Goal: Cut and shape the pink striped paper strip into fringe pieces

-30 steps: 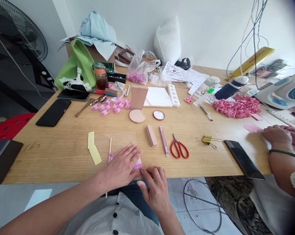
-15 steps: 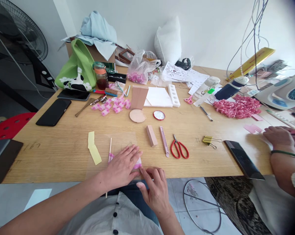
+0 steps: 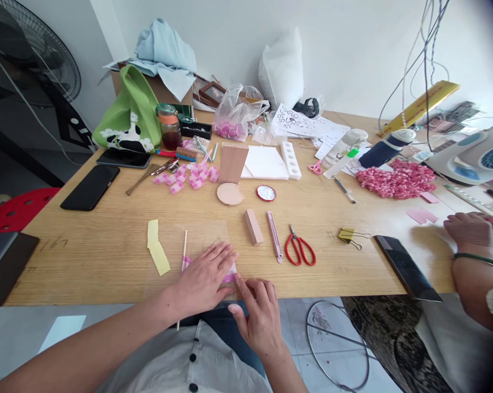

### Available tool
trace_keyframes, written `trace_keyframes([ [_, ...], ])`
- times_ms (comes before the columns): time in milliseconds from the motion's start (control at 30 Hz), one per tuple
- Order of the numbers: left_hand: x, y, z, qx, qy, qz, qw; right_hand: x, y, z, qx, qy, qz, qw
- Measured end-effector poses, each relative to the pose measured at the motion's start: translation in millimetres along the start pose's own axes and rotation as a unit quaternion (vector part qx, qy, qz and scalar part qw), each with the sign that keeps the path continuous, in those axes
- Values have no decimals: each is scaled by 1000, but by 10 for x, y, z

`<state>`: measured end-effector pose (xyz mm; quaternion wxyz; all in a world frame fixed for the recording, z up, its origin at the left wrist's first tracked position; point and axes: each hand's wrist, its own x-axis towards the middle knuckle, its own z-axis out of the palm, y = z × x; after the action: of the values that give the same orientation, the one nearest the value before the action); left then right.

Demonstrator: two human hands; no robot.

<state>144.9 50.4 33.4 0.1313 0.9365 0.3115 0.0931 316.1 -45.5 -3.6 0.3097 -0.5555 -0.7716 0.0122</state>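
Observation:
My left hand (image 3: 205, 277) lies flat, fingers stretched, over a pink and white fabric piece (image 3: 230, 274) on a clear sheet (image 3: 160, 284) at the table's front edge. Most of the fabric is hidden under the palm. The index finger of my right hand (image 3: 257, 308) touches the fabric's right corner; its thumb stands apart and the other fingers are bent. A thin wooden stick (image 3: 184, 243) runs beneath my left wrist, with pink material around it. Right of my hands are a pink block (image 3: 253, 227), a pink slotted strip (image 3: 274, 237) and red-handled scissors (image 3: 300, 246).
Yellow paper (image 3: 158, 248) lies left of the sheet. Farther back are a round disc (image 3: 230, 194), a small red-rimmed lid (image 3: 266, 192) and pink fabric pieces (image 3: 184, 177). Another person's forearm (image 3: 473, 267) rests at the right, near a dark phone (image 3: 408, 267).
The index finger of my right hand has shifted slightly up along the fabric's corner. My left hand stays in place. The other person's hand at the right has moved slightly right.

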Motion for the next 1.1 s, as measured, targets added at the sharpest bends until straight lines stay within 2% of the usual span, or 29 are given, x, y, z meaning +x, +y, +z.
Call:
trace_keyframes([
  [367,8,17,-41,7,-25,-1,1000,-3,-11,13,-1,-2,15,1000],
  [500,16,19,-46,6,-24,-3,1000,-54,-50,-13,27,50,31,998],
  [567,23,22,-52,7,-26,-2,1000,-98,-103,-17,58,102,65,991],
  [667,27,25,-65,2,-25,-5,1000,-169,-223,8,111,158,172,966],
  [767,20,24,-78,-9,-17,-9,1000,-226,-345,69,143,151,278,938],
  [900,8,17,-76,-15,-11,-7,1000,-264,-448,160,200,131,372,897],
  [1000,3,10,-61,-20,-1,-6,1000,-276,-477,210,234,127,403,876],
  [1100,3,5,-51,-18,2,-6,1000,-287,-472,231,242,126,402,874],
])
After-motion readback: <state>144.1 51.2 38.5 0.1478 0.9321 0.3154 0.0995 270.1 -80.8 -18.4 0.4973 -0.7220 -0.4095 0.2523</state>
